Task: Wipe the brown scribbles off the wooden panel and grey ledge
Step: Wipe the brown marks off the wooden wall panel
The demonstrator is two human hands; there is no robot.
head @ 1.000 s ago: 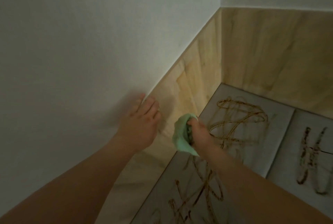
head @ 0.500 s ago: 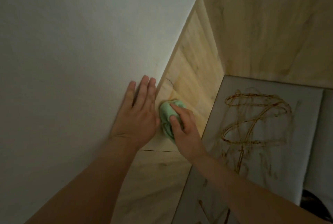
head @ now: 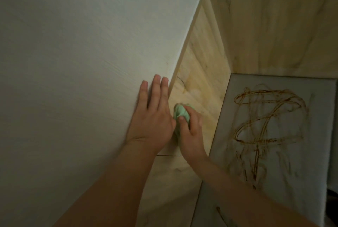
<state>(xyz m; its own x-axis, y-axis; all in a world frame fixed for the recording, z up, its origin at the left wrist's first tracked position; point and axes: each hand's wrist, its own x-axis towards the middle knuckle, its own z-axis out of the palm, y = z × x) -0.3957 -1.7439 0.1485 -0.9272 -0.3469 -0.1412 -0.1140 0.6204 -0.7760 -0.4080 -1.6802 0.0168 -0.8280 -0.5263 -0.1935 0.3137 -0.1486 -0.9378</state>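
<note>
My right hand (head: 191, 130) grips a bunched light green cloth (head: 180, 113) and presses it against the wooden panel (head: 201, 73). A thin dark mark (head: 181, 80) shows on the panel just above the cloth. My left hand (head: 153, 115) lies flat with straight fingers on the white wall, right beside the cloth. Brown scribbles (head: 265, 117) loop across the grey ledge (head: 311, 181) to the right of my right hand, with more smears lower down.
The white wall (head: 82, 62) fills the left half of the view. A second wooden panel (head: 274, 25) meets the first at a corner in the back. A dark gap shows at the ledge's right edge.
My right hand brought the cloth from above the ledge to the wooden panel and now rubs there. My left hand settled flat on the wall. The view tilted and moved closer.
</note>
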